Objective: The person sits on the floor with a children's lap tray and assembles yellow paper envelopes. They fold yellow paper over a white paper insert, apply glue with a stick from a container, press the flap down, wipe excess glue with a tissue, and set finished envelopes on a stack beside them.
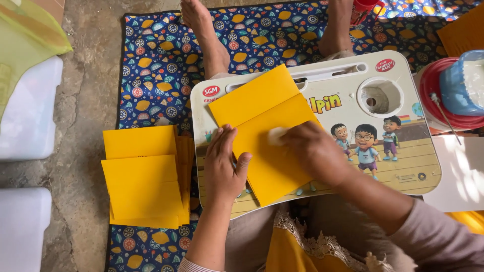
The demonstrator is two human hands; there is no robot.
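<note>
Left hand (224, 168) lies flat, fingers spread, on the yellow envelope (267, 151) atop the table (403, 166); right hand (315, 151) pinches a white wad (277, 135) against it; envelope stack (143, 176) left.

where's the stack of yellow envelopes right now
In the head view, the stack of yellow envelopes lies on the patterned mat, at lower left, just left of the lap desk and the left hand.

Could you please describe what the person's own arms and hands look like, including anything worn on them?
Both hands are bare: no gloves, rings or watch show. The left hand leads to a bare forearm, with a thin striped cuff edge showing only at the bottom of the picture. The right hand runs into a loose, plain mauve-grey long sleeve pushed partway up the forearm.
</note>
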